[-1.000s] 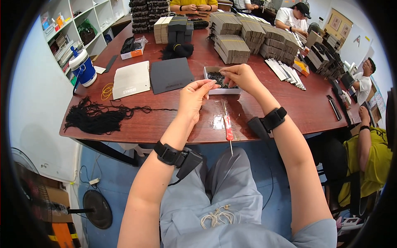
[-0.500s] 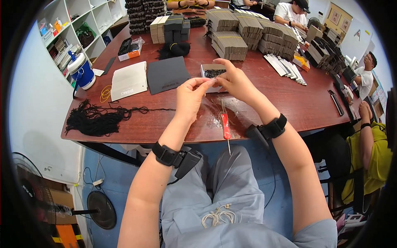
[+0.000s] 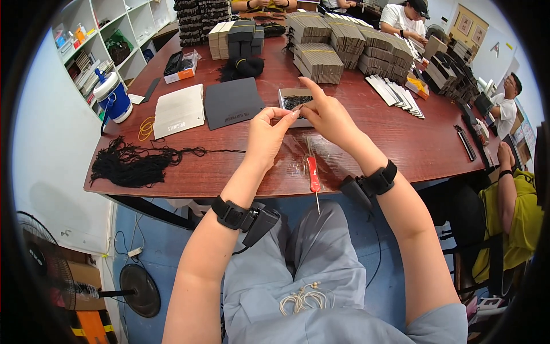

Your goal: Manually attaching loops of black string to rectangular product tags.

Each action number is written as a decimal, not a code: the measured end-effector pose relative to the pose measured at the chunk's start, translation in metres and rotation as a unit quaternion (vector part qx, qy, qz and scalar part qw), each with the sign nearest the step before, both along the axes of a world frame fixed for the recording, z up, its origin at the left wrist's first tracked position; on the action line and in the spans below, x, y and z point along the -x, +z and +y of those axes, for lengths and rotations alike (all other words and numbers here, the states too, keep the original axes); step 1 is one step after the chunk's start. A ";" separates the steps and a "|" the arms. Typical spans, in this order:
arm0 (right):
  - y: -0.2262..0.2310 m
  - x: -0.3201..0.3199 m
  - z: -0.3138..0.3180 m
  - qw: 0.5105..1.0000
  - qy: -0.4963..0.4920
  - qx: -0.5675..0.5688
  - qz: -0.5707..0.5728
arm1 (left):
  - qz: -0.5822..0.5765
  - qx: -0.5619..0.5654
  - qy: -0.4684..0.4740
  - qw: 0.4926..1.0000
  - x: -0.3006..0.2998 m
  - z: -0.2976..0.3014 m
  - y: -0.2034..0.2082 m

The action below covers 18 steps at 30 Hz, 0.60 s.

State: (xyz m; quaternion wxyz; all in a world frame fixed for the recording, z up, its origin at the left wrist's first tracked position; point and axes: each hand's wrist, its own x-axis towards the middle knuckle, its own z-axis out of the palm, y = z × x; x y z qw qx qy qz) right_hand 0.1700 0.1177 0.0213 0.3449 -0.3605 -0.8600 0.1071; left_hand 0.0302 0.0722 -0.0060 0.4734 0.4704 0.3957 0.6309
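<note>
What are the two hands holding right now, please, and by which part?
Left hand and right hand pinch something small and dark between their fingertips; what it is cannot be told.

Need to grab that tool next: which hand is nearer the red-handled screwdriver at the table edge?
Right. The right hand is just above the red-handled screwdriver, slightly to its right. The left hand sits further off, up and to its left.

Both hands are drawing together above the table edge. The right hand [image 3: 329, 117], earlier reaching into the small open box [image 3: 295, 102], is now lifting clear of it, index finger pointing up. The left hand [image 3: 266, 133] is rising to meet it, fingertips pinching a tiny dark piece between the two. The red-handled screwdriver [image 3: 313, 175] is lying more exposed.
</note>
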 end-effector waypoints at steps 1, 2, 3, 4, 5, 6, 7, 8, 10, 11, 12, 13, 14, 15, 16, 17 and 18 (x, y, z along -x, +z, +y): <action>0.001 0.001 -0.001 1.000 0.000 0.002 -0.008 | 0.000 0.000 0.000 1.000 0.000 0.000 0.000; 0.002 0.001 -0.002 1.000 0.000 0.004 -0.016 | 0.004 -0.006 0.003 1.000 0.000 0.001 -0.002; 0.003 0.002 -0.003 1.000 0.000 0.004 -0.017 | 0.007 -0.011 0.007 1.000 0.000 0.002 -0.002; 0.004 0.003 -0.004 0.999 -0.007 0.009 -0.032 | 0.007 -0.011 0.007 1.000 0.000 0.002 -0.003; 0.005 0.003 -0.005 0.999 -0.015 0.015 -0.047 | 0.010 -0.010 0.008 1.000 0.001 0.003 -0.003; 0.006 0.004 -0.007 0.999 -0.015 0.015 -0.048 | 0.014 -0.008 0.008 1.000 0.001 0.003 -0.003; 0.007 0.005 -0.009 0.998 -0.006 0.015 -0.059 | 0.014 -0.008 0.008 1.000 0.001 0.003 -0.003; 0.007 0.006 -0.010 0.997 0.002 0.016 -0.071 | 0.003 -0.014 0.006 1.000 0.001 0.003 -0.003; 0.005 0.008 -0.012 0.998 0.008 0.015 -0.067 | -0.008 -0.019 0.002 1.000 0.001 0.003 -0.004; 0.005 0.008 -0.012 0.998 0.013 0.013 -0.064 | -0.005 -0.024 0.006 1.000 0.002 0.004 -0.004; 0.005 0.008 -0.014 0.998 0.013 0.013 -0.063 | -0.001 -0.029 0.010 1.000 0.002 0.003 -0.003; 0.006 0.007 -0.016 0.998 0.019 0.013 -0.059 | 0.000 -0.029 0.009 1.000 0.001 0.002 -0.002; 0.007 0.006 -0.017 0.998 0.025 0.013 -0.056 | 0.003 -0.024 0.006 1.000 0.000 0.001 0.000; 0.008 0.005 -0.018 0.998 0.023 0.012 -0.056 | 0.005 -0.020 0.003 1.000 0.000 0.000 0.001; 0.008 0.003 -0.020 0.998 0.032 0.008 -0.049 | 0.005 -0.021 0.001 1.000 -0.001 -0.001 0.003; 0.009 0.001 -0.021 0.998 0.041 0.004 -0.041 | -0.009 -0.021 -0.024 0.999 -0.002 -0.002 0.005; 0.010 0.000 -0.022 0.998 0.040 0.003 -0.041 | -0.023 -0.021 -0.048 0.998 -0.002 -0.003 0.007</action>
